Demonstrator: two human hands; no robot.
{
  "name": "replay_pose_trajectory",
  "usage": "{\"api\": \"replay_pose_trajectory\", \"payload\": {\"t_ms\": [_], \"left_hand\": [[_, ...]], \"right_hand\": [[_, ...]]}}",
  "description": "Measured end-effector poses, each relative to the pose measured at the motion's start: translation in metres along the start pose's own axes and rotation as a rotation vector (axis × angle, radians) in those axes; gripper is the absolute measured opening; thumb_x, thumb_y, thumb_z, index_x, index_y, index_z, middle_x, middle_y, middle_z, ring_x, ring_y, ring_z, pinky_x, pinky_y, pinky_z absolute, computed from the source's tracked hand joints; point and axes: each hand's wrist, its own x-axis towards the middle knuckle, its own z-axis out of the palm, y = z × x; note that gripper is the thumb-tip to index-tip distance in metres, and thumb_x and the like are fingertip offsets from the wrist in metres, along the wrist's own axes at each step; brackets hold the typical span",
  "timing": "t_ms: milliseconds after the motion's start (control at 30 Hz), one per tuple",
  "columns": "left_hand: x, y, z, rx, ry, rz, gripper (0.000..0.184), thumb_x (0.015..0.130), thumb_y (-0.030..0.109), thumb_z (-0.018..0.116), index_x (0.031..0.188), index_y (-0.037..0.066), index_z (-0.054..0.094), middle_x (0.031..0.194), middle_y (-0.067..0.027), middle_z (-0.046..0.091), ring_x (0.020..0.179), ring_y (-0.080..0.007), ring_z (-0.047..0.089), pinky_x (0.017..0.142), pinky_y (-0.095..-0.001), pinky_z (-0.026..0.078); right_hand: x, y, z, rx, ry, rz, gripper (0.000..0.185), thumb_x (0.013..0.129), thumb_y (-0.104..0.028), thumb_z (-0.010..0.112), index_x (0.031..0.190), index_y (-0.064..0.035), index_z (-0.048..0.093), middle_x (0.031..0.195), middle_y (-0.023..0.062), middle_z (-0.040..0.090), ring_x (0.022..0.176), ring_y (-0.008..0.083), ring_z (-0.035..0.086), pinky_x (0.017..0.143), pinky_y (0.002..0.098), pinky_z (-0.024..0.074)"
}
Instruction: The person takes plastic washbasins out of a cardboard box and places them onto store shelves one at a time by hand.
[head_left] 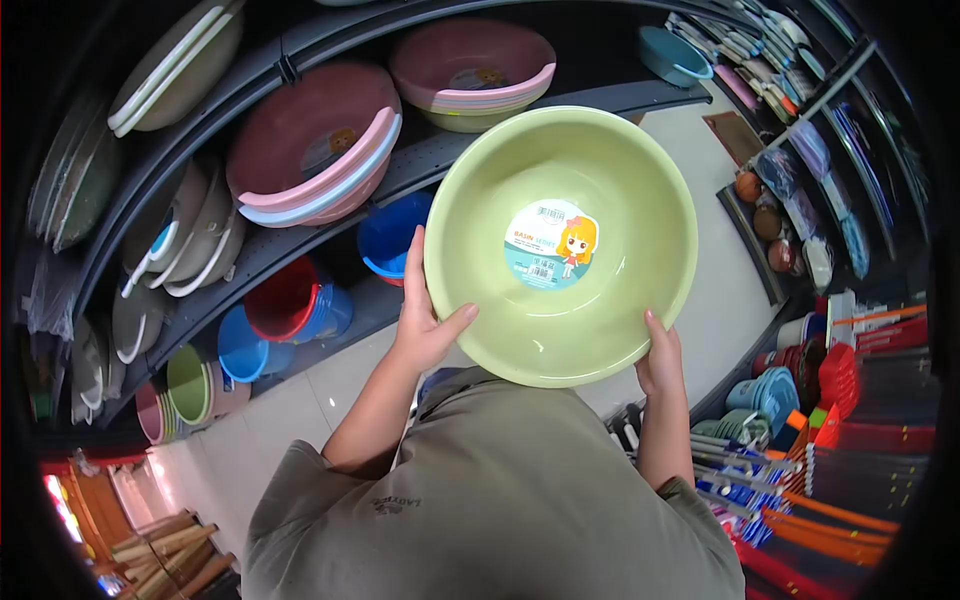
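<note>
A round light-green plastic basin (pixel 560 340) is held up in front of my body, its inside facing me. On its bottom sticks a round label (pixel 550 245) with a cartoon girl and the words "BASIN SERIES". My left hand (pixel 428 325) grips the lower left rim, thumb over the edge and fingers along the outer wall. The lower right rim is pinched by my right hand (pixel 660 355), with its thumb on the edge and its other fingers mostly hidden behind.
Stacked pink basins (pixel 300 130) and more pink basins (pixel 475 60) fill the shelf (pixel 430 160) ahead. Below stand a blue bucket (pixel 395 235) and a red bucket (pixel 280 300). A teal basin (pixel 672 55) sits at the shelf's far end. Brushes and blue tubs (pixel 765 395) crowd the right.
</note>
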Motion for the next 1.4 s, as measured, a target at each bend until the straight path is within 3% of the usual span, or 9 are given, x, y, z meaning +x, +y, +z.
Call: {"api": "replay_pose_trajectory", "payload": {"t_ms": [200, 400, 500, 567, 667, 967, 1233, 1333, 1400], "left_hand": [[0.012, -0.004, 0.008, -0.106, 0.16, -0.022, 0.094, 0.076, -0.001, 0.06, 0.146, 0.006, -0.002, 0.15, -0.0152, 0.014, 0.138, -0.0268, 0.018, 0.11, -0.0385, 0.019], [0.047, 0.001, -0.012, -0.128, 0.138, 0.022, 0.099, 0.076, 0.016, 0.063, 0.146, 0.006, -0.006, 0.152, -0.0146, 0.009, 0.14, -0.0282, 0.014, 0.111, -0.0401, 0.012], [0.079, 0.005, -0.025, -0.047, 0.099, 0.097, 0.101, 0.076, 0.023, 0.063, 0.146, 0.006, -0.008, 0.153, -0.0142, 0.007, 0.14, -0.0283, 0.014, 0.111, -0.0403, 0.011], [0.102, 0.011, -0.031, -0.033, 0.104, 0.099, 0.102, 0.077, 0.025, 0.063, 0.146, 0.006, -0.009, 0.153, -0.0152, 0.007, 0.14, -0.0289, 0.014, 0.11, -0.0399, 0.012], [0.131, 0.015, -0.037, 0.034, 0.082, 0.116, 0.101, 0.08, 0.033, 0.063, 0.146, 0.005, -0.01, 0.152, -0.0178, 0.007, 0.139, -0.0302, 0.014, 0.11, -0.0405, 0.014], [0.215, -0.018, -0.037, 0.145, 0.316, 0.203, 0.081, 0.09, 0.037, 0.052, 0.144, 0.004, 0.0, 0.148, -0.0222, 0.015, 0.136, -0.0309, 0.022, 0.109, -0.0414, 0.018], [0.288, -0.049, -0.027, 0.098, 0.652, 0.113, 0.063, 0.095, 0.037, 0.042, 0.141, 0.004, 0.015, 0.143, -0.0139, 0.028, 0.133, -0.0235, 0.027, 0.107, -0.0373, 0.022], [0.307, -0.052, -0.016, -0.017, 0.842, 0.072, 0.046, 0.099, 0.026, 0.034, 0.139, 0.004, 0.025, 0.136, -0.009, 0.037, 0.125, -0.0186, 0.037, 0.106, -0.0334, 0.025], [0.312, -0.071, -0.022, 0.027, 0.894, 0.099, 0.047, 0.099, 0.026, 0.035, 0.14, 0.004, 0.025, 0.135, -0.0087, 0.037, 0.123, -0.018, 0.038, 0.105, -0.0329, 0.025]], "right_hand": [[0.069, -0.02, -0.025, -0.122, -0.175, -0.107, 0.053, 0.096, -0.036, 0.041, 0.133, 0.0025, 0.036, 0.129, 0.0153, 0.048, 0.118, 0.0266, 0.049, 0.099, 0.0383, 0.039], [0.131, -0.027, 0.01, 0.103, -0.351, -0.213, 0.065, 0.094, -0.051, 0.035, 0.134, 0.0003, 0.037, 0.132, 0.0167, 0.047, 0.121, 0.0275, 0.046, 0.1, 0.0378, 0.0383], [0.155, -0.052, 0.051, 0.055, -0.446, -0.327, 0.074, 0.091, -0.056, 0.039, 0.141, -0.0039, 0.027, 0.139, 0.0164, 0.039, 0.125, 0.0282, 0.042, 0.102, 0.0391, 0.0364], [0.147, -0.08, 0.101, -0.036, -0.379, -0.644, 0.084, 0.087, -0.06, 0.043, 0.146, -0.0085, 0.012, 0.145, 0.0153, 0.028, 0.13, 0.029, 0.036, 0.105, 0.0415, 0.0333], [0.169, -0.098, 0.117, -0.058, -0.478, -0.657, 0.093, 0.084, -0.063, 0.047, 0.148, -0.012, 0.002, 0.148, 0.014, 0.021, 0.132, 0.0297, 0.032, 0.106, 0.043, 0.0308], [0.27, -0.162, 0.169, -0.069, -0.635, -0.535, 0.087, 0.088, -0.054, 0.049, 0.147, -0.0097, 0.004, 0.149, 0.013, 0.022, 0.136, 0.0282, 0.025, 0.109, 0.0402, 0.026], [0.374, -0.193, 0.219, -0.032, -0.777, -0.416, 0.071, 0.094, -0.035, 0.047, 0.147, -0.0086, 0.008, 0.146, 0.0103, 0.027, 0.134, 0.0233, 0.026, 0.108, 0.0361, 0.0229], [0.407, -0.19, 0.234, -0.033, -0.784, -0.353, 0.053, 0.096, -0.017, 0.042, 0.143, -0.0052, 0.02, 0.141, 0.0092, 0.033, 0.129, 0.021, 0.032, 0.108, 0.0332, 0.0222], [0.431, -0.183, 0.239, -0.144, -0.735, -0.354, 0.047, 0.097, -0.027, 0.044, 0.136, -0.0028, 0.035, 0.137, 0.0086, 0.04, 0.127, 0.0203, 0.037, 0.107, 0.0352, 0.0248]]}}
